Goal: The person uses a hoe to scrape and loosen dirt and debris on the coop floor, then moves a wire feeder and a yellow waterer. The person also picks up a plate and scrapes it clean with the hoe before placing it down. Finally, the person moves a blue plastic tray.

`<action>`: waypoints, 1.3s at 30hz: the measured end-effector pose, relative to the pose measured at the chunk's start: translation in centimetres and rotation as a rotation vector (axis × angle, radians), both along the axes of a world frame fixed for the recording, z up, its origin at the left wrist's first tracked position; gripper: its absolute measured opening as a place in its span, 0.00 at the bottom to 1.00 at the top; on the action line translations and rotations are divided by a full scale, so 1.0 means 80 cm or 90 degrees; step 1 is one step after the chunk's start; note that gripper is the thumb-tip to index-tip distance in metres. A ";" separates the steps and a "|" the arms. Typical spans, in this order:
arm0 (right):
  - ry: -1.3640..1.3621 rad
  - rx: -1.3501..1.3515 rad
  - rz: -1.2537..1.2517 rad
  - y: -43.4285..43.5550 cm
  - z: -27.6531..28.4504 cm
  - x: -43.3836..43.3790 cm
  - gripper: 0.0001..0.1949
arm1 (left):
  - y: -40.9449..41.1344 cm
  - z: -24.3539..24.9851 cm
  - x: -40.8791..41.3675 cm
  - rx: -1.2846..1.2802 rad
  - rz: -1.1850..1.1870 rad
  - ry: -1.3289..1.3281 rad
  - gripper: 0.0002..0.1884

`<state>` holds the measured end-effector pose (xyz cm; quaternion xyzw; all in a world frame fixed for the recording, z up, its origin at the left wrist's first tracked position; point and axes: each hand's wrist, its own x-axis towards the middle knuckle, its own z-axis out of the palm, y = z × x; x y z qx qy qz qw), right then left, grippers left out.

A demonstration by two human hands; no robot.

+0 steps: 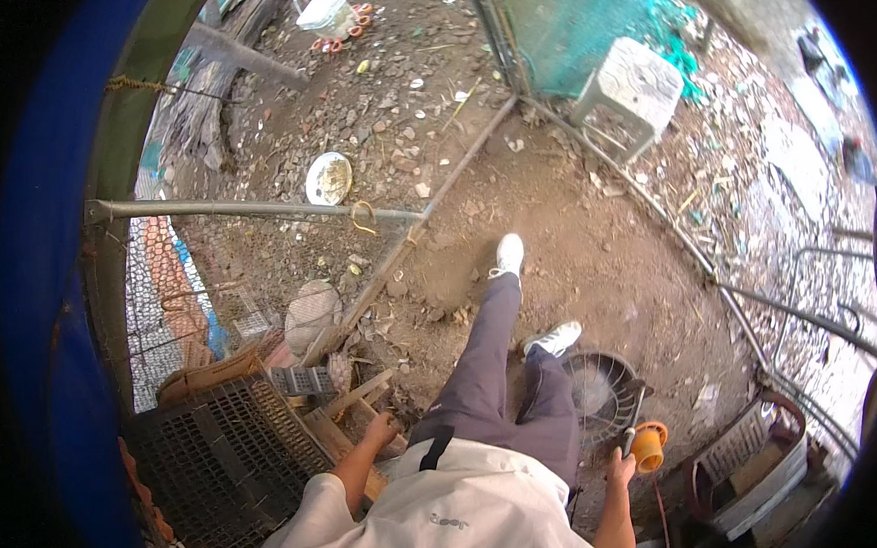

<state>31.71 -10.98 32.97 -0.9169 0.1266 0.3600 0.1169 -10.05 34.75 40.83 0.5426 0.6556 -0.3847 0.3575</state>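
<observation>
My left hand (379, 431) hangs at my side over wooden boards (335, 431), its fingers loosely curled; what lies inside them is hidden. On the other side, my right hand (621, 467) grips the handle of a hand tool (629, 441) whose thin shaft points forward. The far end of the tool is too unclear to name. Just ahead of that hand, a round wire guard or basket (617, 405) lies over a dark round pan (591, 384) beside my foot. An orange plastic container (649, 451) is right next to my right hand.
Wire-mesh fence frames with a wooden rail (381, 294) and a metal pipe (676, 226) flank the dirt floor (544, 198). A black plastic crate (220, 463) stands at left. Beyond the fences are a plastic stool (638, 78), a white bowl (329, 178) and a lidded bucket feeder (328, 18).
</observation>
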 end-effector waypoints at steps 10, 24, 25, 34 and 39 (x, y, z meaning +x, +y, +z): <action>0.027 -0.133 0.094 0.057 -0.036 0.085 0.26 | 0.026 -0.044 0.030 -0.020 0.101 0.009 0.31; 0.038 -0.095 0.143 0.213 -0.063 0.170 0.22 | 0.037 -0.070 0.019 -0.078 0.105 0.020 0.27; 0.028 -0.078 0.145 0.228 -0.071 0.175 0.22 | 0.034 -0.069 0.014 -0.062 0.134 0.015 0.28; -0.004 -0.042 0.225 0.411 -0.058 0.196 0.21 | 0.039 -0.056 0.030 -0.088 0.184 0.035 0.28; -0.029 -0.013 0.301 0.450 -0.049 0.205 0.20 | 0.051 -0.080 0.037 -0.063 0.219 0.002 0.27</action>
